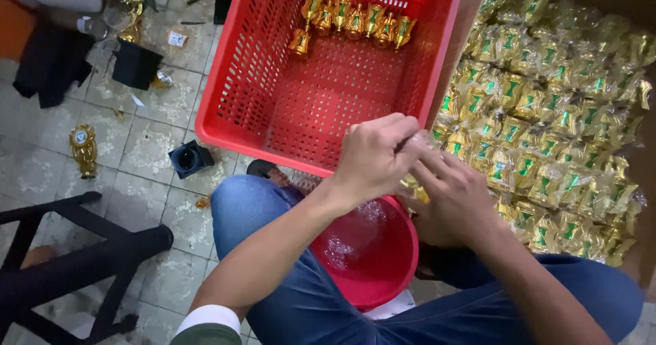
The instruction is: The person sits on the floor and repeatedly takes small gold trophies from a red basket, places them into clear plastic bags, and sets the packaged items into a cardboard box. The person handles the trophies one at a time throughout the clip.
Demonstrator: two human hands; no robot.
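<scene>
I hold a small gold toy (pixel 414 186) in a clear wrapper between my two hands, right in the middle of what I see. My left hand (pixel 372 157) is curled tight over the top of it, knuckles up. My right hand (pixel 454 198) cups it from below, fingers bent round it (I can only see a bit of gold peeking out). Both arms come up from 6 o'clock and meet over my lap.

The red bucket (pixel 383 277) sits between my knees, just under my hands, so bits of clear wrap can drop in. At 12 o'clock the red basket (pixel 273 92) holds a row of bare gold toys (pixel 355 20). At 3 o'clock a box of wrapped ones (pixel 547 106) is close enough to reach.
</scene>
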